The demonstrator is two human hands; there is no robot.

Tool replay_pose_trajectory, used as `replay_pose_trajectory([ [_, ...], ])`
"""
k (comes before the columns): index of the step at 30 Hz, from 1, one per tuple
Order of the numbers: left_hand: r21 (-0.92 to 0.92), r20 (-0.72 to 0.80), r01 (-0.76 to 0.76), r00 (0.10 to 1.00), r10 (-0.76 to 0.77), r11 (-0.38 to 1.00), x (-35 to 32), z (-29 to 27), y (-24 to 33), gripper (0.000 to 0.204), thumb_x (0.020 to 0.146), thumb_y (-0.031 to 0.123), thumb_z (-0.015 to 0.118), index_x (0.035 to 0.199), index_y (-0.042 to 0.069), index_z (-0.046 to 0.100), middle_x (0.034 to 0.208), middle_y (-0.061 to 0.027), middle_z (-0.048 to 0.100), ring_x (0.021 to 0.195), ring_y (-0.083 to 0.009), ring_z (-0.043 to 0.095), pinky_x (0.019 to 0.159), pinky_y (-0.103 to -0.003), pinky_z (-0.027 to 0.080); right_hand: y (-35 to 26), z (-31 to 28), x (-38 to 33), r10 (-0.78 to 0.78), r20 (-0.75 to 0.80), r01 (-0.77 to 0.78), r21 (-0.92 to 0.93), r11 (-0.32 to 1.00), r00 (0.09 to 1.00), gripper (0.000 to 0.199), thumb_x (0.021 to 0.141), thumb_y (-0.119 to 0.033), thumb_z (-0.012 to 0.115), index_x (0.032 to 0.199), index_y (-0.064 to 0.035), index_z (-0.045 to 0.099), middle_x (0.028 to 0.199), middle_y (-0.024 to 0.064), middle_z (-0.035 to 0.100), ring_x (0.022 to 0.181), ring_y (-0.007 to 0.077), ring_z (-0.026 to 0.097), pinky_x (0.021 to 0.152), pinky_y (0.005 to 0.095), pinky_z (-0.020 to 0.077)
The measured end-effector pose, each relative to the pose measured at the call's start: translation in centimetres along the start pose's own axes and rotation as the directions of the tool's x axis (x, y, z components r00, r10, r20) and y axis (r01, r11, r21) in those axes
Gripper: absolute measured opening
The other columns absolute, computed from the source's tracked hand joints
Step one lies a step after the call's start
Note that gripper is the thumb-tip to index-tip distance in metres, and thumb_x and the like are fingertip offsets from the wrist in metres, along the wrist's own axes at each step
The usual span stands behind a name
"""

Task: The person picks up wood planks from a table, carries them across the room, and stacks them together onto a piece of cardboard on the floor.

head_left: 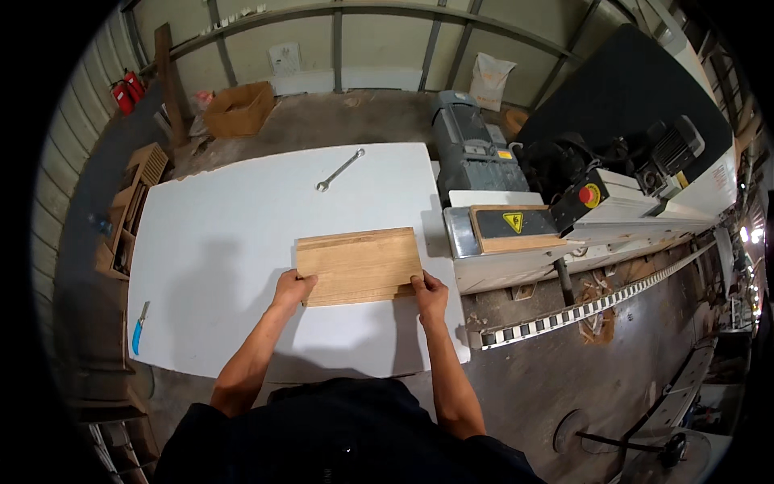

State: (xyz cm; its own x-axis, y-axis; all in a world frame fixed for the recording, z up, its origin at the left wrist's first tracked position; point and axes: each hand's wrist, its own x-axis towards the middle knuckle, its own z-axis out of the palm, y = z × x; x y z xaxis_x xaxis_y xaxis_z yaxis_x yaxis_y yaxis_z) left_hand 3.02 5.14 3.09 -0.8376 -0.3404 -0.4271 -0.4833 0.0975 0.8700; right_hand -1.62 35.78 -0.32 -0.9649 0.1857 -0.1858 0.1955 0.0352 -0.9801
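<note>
A stack of thin wooden boards [359,262] lies on the white tabletop [218,218], close to its right side. My left hand [292,290] grips the near left corner of the stack, thumb on top. At the near right corner my right hand [430,295] holds the stack the same way, its fingers closed around the edge. The near edges of the boards are slightly uneven at the right. How many boards there are cannot be made out.
A wrench [340,170] lies toward the table's far side, a blue-handled knife [140,329] at its left edge. To the right stands a machine with a motor [476,145] and red stop button [589,194]. A cardboard box [239,110] sits on the floor beyond.
</note>
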Motion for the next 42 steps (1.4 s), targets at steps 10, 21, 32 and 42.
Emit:
replay_pose_trajectory([
  [10,0.137,-0.112,-0.138,0.982,0.154,0.981,-3.4,-2.3,-3.9,0.046,0.084,0.016,0.067,0.121,-0.008,0.052,0.112,-0.0156,0.056,0.100,-0.0228,0.056,0.084,-0.032,0.047,-0.1,-0.1,-1.4,-0.003,-0.080,0.021,0.221,0.975,0.997,0.043,0.087,-0.026,0.068,0.115,0.0059,0.060,0.097,0.0087,0.067,0.087,0.0158,0.061,0.081,0.0274,0.0476],
  [21,0.180,0.139,-0.480,0.877,0.460,0.859,-6.7,4.8,4.4,0.053,0.085,0.017,0.066,0.130,-0.002,0.045,0.114,-0.0142,0.054,0.102,-0.0259,0.056,0.086,-0.033,0.047,-3.2,-1.6,6.8,0.353,0.228,-0.372,0.828,0.419,0.907,0.021,0.093,-0.028,0.058,0.100,-0.0077,0.059,0.084,0.0039,0.064,0.071,0.0174,0.061,0.058,0.0261,0.0474],
  [32,-0.684,0.399,0.292,0.917,0.007,0.669,-4.2,7.8,3.2,0.032,0.087,0.012,0.065,0.114,-0.002,0.055,0.105,-0.0124,0.062,0.096,-0.0227,0.062,0.083,-0.037,0.053,-3.9,4.5,-10.6,0.298,0.427,-0.454,0.330,0.828,0.854,0.018,0.085,-0.020,0.072,0.081,-0.0070,0.061,0.077,0.0047,0.065,0.069,0.0136,0.061,0.062,0.0273,0.0491],
  [42,-0.764,0.283,0.089,0.936,0.209,0.640,-5.9,-1.4,2.3,0.044,0.085,0.016,0.067,0.123,-0.001,0.053,0.114,-0.0121,0.062,0.105,-0.0233,0.061,0.094,-0.039,0.049,-13.2,-0.9,-4.2,-0.198,0.139,0.117,0.447,0.887,0.970,0.028,0.084,-0.014,0.072,0.106,0.0009,0.062,0.091,0.0056,0.068,0.081,0.0127,0.062,0.074,0.0287,0.0504],
])
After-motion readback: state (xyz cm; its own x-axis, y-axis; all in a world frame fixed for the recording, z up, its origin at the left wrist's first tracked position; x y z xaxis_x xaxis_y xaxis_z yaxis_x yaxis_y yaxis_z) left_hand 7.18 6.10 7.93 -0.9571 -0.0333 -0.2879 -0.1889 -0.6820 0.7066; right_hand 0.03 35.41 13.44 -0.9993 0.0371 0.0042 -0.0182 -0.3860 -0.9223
